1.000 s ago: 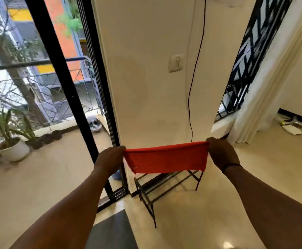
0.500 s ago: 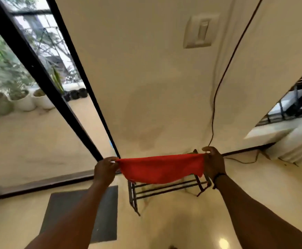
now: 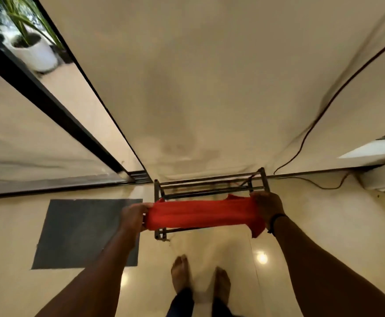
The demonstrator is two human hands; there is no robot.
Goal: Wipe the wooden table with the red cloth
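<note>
You stand barefoot on a glossy cream tiled floor [image 3: 312, 225], facing a plain off-white wall [image 3: 198, 88] that fills most of the view; no wooden table shows anywhere here, so I judge the wiping itself has not begun and you will have to find that surface first. To your left a black-framed glass sliding door [image 3: 49, 106] opens toward a white pot with a green plant [image 3: 36, 51], and a dark grey rectangular floor mat [image 3: 77, 229] lies just inside it, likely to catch dirt from outside. Against the foot of the wall sits a low black metal rack of thin bars [image 3: 210, 181], out of the walking path, with nothing visible on it. A thin black cable [image 3: 324, 115] runs down the wall and trails along the floor to the right. Between you and the rack hangs the red cloth [image 3: 200, 213], stretched into a long, bunched horizontal band in the air, touching neither rack nor floor as far as I can tell. Your left hand [image 3: 133, 217] is closed around its left end, and your right hand [image 3: 267, 207], a dark band at its wrist, pinches the right end, a loose corner drooping below. Holding it by both ends and pulling it taut probably serves to open and straighten it, so you can fold it into a flat pad before pressing it to wood. Your feet [image 3: 180, 273] point at the rack.
</note>
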